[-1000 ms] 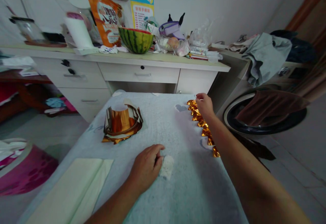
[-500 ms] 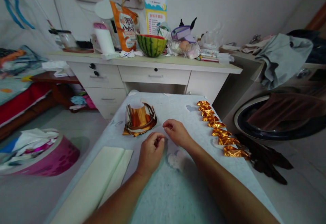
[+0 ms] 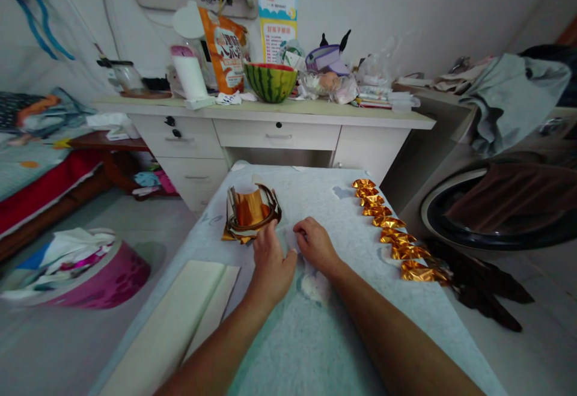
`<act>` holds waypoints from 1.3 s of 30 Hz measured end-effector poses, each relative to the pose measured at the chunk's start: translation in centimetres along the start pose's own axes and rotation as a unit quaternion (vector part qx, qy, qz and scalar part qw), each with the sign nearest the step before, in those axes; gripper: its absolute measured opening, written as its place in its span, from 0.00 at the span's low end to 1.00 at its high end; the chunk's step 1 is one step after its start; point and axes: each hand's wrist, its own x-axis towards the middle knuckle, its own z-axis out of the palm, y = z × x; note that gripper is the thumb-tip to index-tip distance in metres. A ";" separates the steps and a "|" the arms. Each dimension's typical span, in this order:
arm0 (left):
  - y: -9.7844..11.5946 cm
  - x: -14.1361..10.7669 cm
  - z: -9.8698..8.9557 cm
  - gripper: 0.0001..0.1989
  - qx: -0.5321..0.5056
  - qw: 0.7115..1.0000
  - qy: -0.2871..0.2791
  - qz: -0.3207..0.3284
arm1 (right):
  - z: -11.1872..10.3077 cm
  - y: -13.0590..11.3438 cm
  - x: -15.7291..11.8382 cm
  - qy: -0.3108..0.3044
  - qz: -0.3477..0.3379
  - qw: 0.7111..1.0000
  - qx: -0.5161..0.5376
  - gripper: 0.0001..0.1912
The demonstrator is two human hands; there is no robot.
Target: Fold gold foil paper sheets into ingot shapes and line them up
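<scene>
My left hand [image 3: 273, 264] has its fingers stretched forward, the thumb apart from them, and nothing shows in it. Its fingertips reach the near right edge of a curled stack of gold foil paper [image 3: 250, 208]; whether they touch it I cannot tell. Close beside it on the right, my right hand [image 3: 317, 244] is closed, thumb and fingers drawn together low over the table. What it pinches, if anything, is hidden. Along the table's right edge runs a row of several folded gold foil pieces [image 3: 388, 222].
A folded pale sheet [image 3: 180, 312] lies on the cloth-covered table [image 3: 315, 336] at the left. Behind stands a white desk [image 3: 279, 131] bearing a cut watermelon [image 3: 270, 82] and an orange pouch [image 3: 224, 53]. A pink basket [image 3: 112, 276] is on the left floor, a washing machine [image 3: 419, 143] at right.
My left hand has opened from a pinch and moved forward to the gold foil stack. My right hand stays closed in nearly the same place. The view has shifted slightly.
</scene>
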 end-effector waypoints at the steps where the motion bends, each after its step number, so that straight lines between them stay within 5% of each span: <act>1: 0.3 0.3 -0.1 0.31 -0.007 1.000 -0.001 -0.015 | 0.0 0.1 0.0 0.000 0.000 1.000 0.003 0.11; 6: 0.6 3.8 -0.3 0.32 0.033 0.996 0.053 -0.059 | 0.0 0.2 0.0 0.000 0.000 1.000 0.016 0.11; 11: -1.1 6.0 0.2 0.25 0.217 0.974 0.070 0.017 | -0.2 0.0 0.0 -0.004 0.000 1.000 0.025 0.10; 19: -3.0 5.8 1.0 0.18 0.334 0.936 0.081 0.077 | -0.2 0.2 0.0 -0.010 0.005 0.999 0.031 0.10; 39: -3.2 6.4 -0.9 0.16 0.368 0.928 0.021 0.048 | -0.1 0.4 0.1 -0.014 -0.001 0.999 0.033 0.10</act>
